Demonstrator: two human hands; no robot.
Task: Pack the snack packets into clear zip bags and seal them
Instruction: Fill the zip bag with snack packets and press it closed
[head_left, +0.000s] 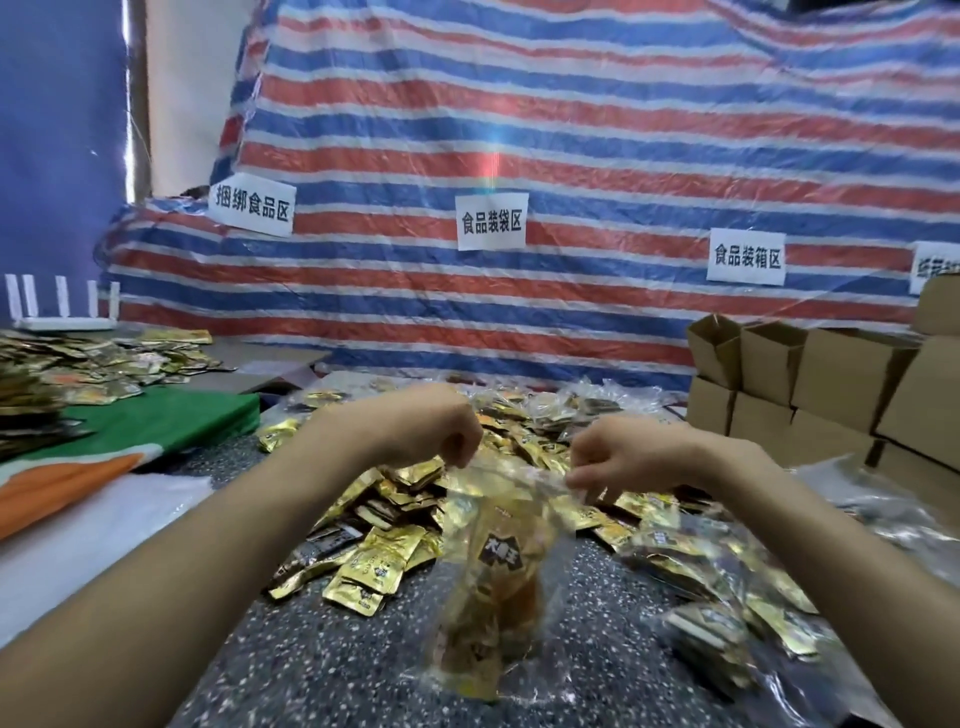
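A clear zip bag (498, 587) filled with gold and brown snack packets hangs in the air in front of me over the speckled table (322, 660). My left hand (441, 434) pinches the left end of the bag's top edge. At the right end of that edge, my right hand (608, 460) pinches it too. Behind and beside the bag lies a large loose heap of gold snack packets (384, 551). Filled clear bags (737, 613) lie at the right.
Brown cardboard boxes (810, 384) are stacked at the right. More packets (78, 364) pile up at the left on green and orange cloth (145, 431). A white router (62, 312) stands at the far left. A striped tarp with paper signs (491, 222) hangs behind.
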